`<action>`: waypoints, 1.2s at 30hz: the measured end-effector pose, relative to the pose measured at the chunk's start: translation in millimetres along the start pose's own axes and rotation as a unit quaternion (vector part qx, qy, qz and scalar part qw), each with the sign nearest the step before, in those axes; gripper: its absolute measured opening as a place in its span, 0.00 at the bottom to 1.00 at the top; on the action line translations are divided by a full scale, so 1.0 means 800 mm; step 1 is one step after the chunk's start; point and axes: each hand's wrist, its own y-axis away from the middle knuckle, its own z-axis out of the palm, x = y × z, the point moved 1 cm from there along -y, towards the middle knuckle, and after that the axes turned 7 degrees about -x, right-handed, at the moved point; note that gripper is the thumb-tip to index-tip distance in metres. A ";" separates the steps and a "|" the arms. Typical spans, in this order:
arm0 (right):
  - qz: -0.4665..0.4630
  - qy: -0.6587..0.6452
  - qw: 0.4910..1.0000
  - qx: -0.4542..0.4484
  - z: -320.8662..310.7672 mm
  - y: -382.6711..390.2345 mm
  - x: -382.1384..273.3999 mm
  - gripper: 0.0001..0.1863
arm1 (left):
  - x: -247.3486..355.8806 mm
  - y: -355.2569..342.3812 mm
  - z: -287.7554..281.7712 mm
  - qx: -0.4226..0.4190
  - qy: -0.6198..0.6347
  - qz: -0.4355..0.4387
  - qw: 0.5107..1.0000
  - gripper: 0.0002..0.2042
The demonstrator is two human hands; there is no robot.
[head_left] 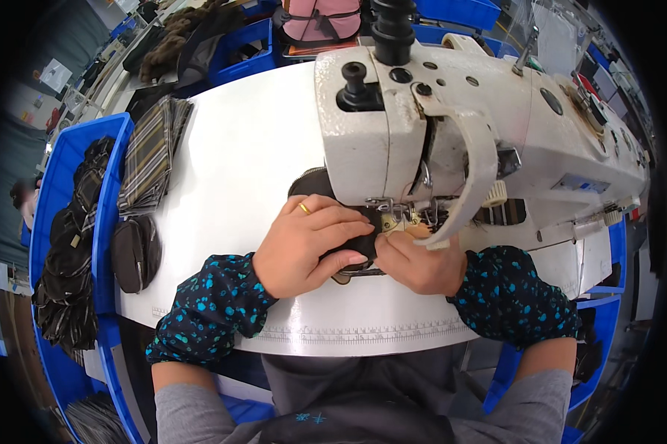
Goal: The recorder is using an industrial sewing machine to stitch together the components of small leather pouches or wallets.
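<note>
A dark fabric piece [315, 186] with a zipper along its curved edge lies under the head of a white sewing machine [357, 152]. My left hand [311, 240], with a ring on one finger, rests on this piece, fingers stretched out and thumb apart. Close by the presser foot [400, 211], my right hand [426, 265] has its fingers curled and pinched at the piece's right edge. Both hands and the machine head cover much of the fabric, so its full shape is hidden. Patterned dark sleeve covers reach up to both wrists.
Left of the white table [230, 148] stands a blue bin [110, 200] of dark zippered pieces. Beside it lie a stack of plaid cloth [152, 155] and several dark rounded pieces [135, 254]. Another blue bin [263, 65] and a pink bag [322, 21] are behind the table.
</note>
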 end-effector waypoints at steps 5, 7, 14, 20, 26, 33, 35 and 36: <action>-0.011 -0.003 1.000 -0.010 0.001 0.000 -0.007 0.10 | -0.003 -0.001 0.008 -0.008 -0.025 0.015 1.000 0.12; -0.001 -0.009 1.000 -0.028 0.001 0.003 -0.007 0.09 | -0.005 -0.001 0.011 -0.008 -0.033 0.013 0.999 0.11; 0.084 -0.043 0.989 -0.117 -0.005 0.010 -0.030 0.11 | -0.019 0.001 0.009 -0.039 -0.012 -0.012 0.999 0.10; 0.121 -0.083 0.977 -0.157 -0.011 0.005 -0.037 0.09 | -0.004 -0.005 0.007 -0.063 -0.088 -0.003 0.994 0.13; 0.078 -0.047 0.981 -0.172 -0.016 0.008 -0.044 0.06 | 0.011 -0.009 0.013 -0.058 -0.163 0.014 0.985 0.14; 0.072 -0.069 0.982 -0.158 -0.015 0.012 -0.051 0.06 | 0.016 -0.006 0.025 -0.044 -0.110 0.007 0.993 0.14; 0.074 -0.056 0.983 -0.157 -0.016 0.010 -0.050 0.07 | 0.016 -0.008 0.025 -0.044 -0.100 0.004 0.994 0.14; 0.075 -0.055 0.983 -0.157 -0.015 0.009 -0.049 0.07 | 0.016 -0.011 0.024 -0.032 -0.110 0.000 0.993 0.13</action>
